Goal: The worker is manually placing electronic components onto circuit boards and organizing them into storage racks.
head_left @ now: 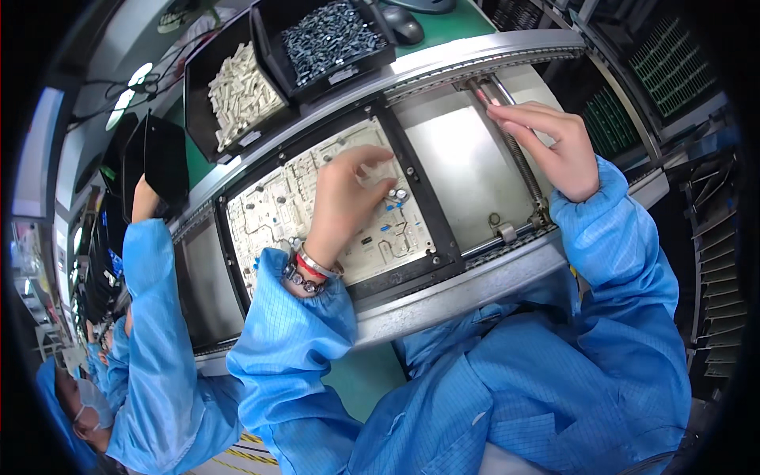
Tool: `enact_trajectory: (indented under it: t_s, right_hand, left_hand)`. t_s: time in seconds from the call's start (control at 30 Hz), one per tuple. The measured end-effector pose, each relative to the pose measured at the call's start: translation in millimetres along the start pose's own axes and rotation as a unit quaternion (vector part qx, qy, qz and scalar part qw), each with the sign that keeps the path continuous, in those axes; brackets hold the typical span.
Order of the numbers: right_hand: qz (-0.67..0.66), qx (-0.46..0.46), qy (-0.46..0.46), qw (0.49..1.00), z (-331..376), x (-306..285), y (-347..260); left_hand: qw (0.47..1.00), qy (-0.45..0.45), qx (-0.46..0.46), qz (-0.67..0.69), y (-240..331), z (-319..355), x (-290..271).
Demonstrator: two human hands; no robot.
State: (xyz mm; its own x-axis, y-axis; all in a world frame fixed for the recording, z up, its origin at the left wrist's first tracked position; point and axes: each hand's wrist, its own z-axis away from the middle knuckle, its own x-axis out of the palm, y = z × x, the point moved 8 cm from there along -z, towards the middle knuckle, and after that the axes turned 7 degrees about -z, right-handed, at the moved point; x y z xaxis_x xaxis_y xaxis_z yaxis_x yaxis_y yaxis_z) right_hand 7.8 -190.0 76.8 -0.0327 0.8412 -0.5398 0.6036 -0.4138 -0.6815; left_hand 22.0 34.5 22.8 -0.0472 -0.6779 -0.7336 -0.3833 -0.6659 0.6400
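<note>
My left hand (348, 194) hovers over a pale circuit board (305, 170) in a black frame (431, 202). Its fingers are curved, with a gap between thumb and forefinger and nothing visible in it. Beside the thumb, small round silver-topped parts (398, 195) and blue parts stand on the board. To the right, my right hand (554, 142) is raised over the metal conveyor, thumb and fingers pressed together in a pinch. What it holds, if anything, is too small to make out. Part of the board lies hidden under my left hand and wrist.
Beyond the conveyor rail (467, 55) stand a black bin of white connectors (237, 95) and another of dark small parts (328, 39). A computer mouse (404, 25) lies nearby. At left, a co-worker's hand (145, 198) is at a black bin (165, 162). Racks (716, 293) flank the right.
</note>
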Motion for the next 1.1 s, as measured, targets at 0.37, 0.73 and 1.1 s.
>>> enact_trajectory:
  t_s: [0.37,0.73,1.1]
  right_hand:
    - [-0.062,0.083,0.031,0.994,24.2,-16.4,42.2]
    - [0.003,0.057,0.028,0.998,23.0,-22.9,54.9]
    - [0.02,0.097,0.138,0.986,15.6,-25.1,105.4]
  left_hand:
    - [0.996,-0.039,-0.01,-0.08,9.3,-8.1,1.9]
    - [0.974,-0.09,0.096,-0.186,34.2,-23.0,8.3]
    - [0.931,-0.241,0.101,-0.255,78.9,-37.8,-4.0]
